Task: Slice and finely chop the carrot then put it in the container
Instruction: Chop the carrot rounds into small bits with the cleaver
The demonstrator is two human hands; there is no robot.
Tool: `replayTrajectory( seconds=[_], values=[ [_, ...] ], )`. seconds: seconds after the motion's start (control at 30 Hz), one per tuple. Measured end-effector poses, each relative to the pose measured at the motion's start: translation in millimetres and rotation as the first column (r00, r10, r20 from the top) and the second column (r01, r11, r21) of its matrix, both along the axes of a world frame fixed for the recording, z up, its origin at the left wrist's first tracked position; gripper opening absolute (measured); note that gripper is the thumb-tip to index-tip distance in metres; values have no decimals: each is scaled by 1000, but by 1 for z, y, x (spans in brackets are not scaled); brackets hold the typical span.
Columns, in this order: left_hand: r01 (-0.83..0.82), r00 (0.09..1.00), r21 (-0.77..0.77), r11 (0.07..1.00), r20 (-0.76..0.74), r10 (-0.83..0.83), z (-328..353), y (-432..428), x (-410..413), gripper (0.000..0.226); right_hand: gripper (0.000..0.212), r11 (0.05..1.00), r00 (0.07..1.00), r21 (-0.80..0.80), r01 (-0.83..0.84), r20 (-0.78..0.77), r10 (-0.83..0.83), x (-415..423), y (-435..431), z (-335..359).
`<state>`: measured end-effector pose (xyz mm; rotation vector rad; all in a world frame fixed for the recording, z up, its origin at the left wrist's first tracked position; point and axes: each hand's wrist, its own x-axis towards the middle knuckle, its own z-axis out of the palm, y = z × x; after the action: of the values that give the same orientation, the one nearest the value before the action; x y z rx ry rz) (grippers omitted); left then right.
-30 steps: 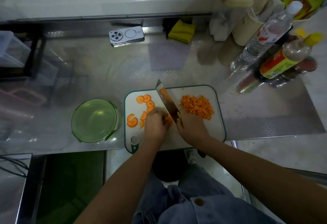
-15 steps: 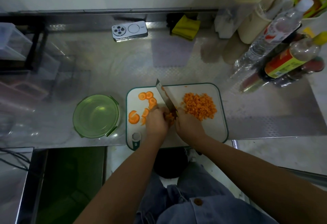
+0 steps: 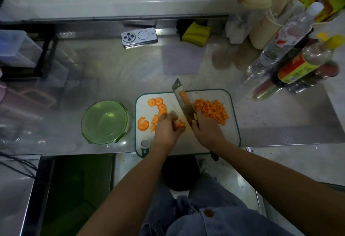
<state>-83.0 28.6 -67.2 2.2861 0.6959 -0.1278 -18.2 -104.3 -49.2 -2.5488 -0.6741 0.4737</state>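
Currently the left hand (image 3: 166,130) curls its fingers down onto a few carrot slices (image 3: 179,123) near the middle of the cutting board (image 3: 232,135). The right hand (image 3: 208,132) grips the handle of the knife (image 3: 186,107), whose blade is tilted with its tip toward 11 o'clock, past the board's far edge. Loose carrot rounds (image 3: 158,105) lie at the board's 10 o'clock, the chopped carrot pile (image 3: 212,110) at its 2 o'clock, and the green container (image 3: 104,122) stands on the desk (image 3: 112,71) just beside the board at 9 o'clock. Against the frame half a second earlier the hands sit slightly farther apart, with slices showing between them; pile and rounds are unchanged.
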Motion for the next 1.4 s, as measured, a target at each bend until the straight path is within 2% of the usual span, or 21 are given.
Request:
replayTrajectory(
  seconds=[0.07,0.2,0.43,0.67,0.83,1.0,1.1,1.27,1.4],
  values=[
    [21,1000,37,999,10,-22,1,0,-4,45,45,1000,1000,1,-28,7,28,-3,0,5],
    [65,998,89,994,11,-66,3,-2,-9,39,27,996,996,-40,-86,-23,85,-14,2,9],
    [66,997,176,982,18,-71,2,-7,-6,15,32,994,997,-72,-79,-15,78,-21,1,6],
    [34,999,175,984,0,-35,-4,-7,0,16,31,996,996,-39,-84,-19,83,-22,13,7],
    [20,1000,143,989,15,-23,-7,-5,-2,13,43,998,998,9,-58,-1,58,-23,14,0],
    [20,1000,135,991,11,-21,-2,-5,0,14,30,998,998,-46,-54,-22,53,-20,20,-5],
    [1,1000,121,993,26,-4,0,-5,-1,15,35,999,1000,-36,-3,-24,2,-16,14,-6],
    [45,999,148,988,18,-48,-2,-5,4,12,40,999,1000,-37,-24,5,24,-14,0,-2],
    [44,999,148,988,18,-47,-3,-8,11,7,33,998,999,-32,-44,11,45,-14,-1,4]
  ],
)
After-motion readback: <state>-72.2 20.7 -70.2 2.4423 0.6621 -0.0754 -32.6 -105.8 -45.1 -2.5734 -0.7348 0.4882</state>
